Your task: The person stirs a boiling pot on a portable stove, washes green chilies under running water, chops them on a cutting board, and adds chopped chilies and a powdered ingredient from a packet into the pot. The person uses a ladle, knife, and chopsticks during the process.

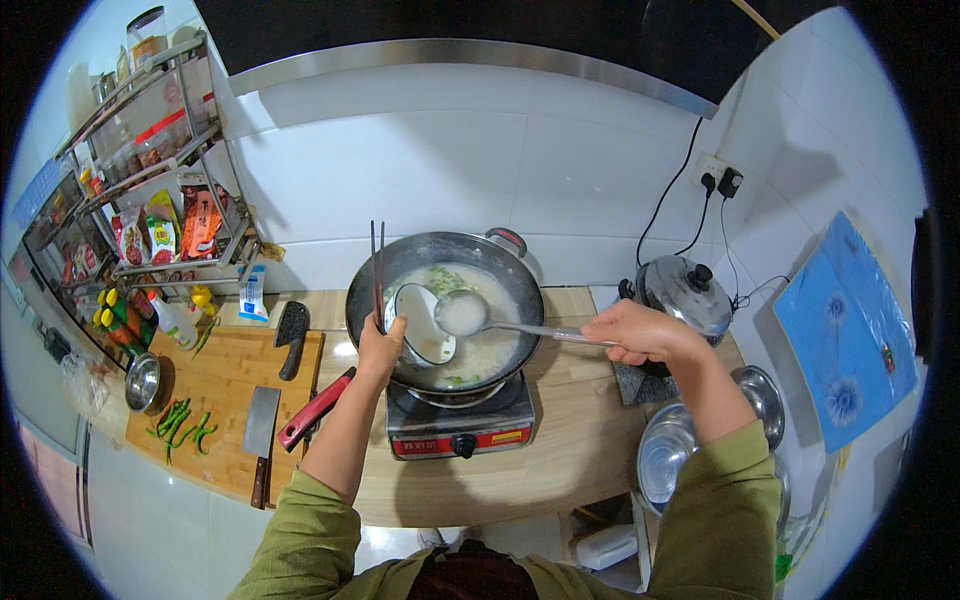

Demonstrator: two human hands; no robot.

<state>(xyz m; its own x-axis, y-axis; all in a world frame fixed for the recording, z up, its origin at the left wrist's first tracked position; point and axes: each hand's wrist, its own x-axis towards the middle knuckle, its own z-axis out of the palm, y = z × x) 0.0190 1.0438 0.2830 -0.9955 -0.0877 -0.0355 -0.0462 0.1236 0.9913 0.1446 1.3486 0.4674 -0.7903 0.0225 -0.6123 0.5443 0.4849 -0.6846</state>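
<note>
A dark wok [525, 339] with whitish soup and chopped greens [444, 280] stands on a portable gas stove [460, 420]. Over the soup, my left hand [382, 345] holds a white bowl [424, 326], tilted so its inside faces me, along with a pair of dark chopsticks [377, 262] pointing up. My right hand [637, 331] grips the long handle of a metal ladle [462, 312]. Pale liquid fills the ladle's head, which is beside the bowl's right rim. How much the bowl contains is hard to tell.
On the left, a wooden cutting board [217, 367] carries green chili peppers [177, 426], a cleaver [260, 424] and a black-bladed knife [291, 330]. The wok's red handle [319, 409] juts toward me. A lidded pot [679, 292] and metal basins [664, 450] stand right. A spice rack [172, 161] is at left.
</note>
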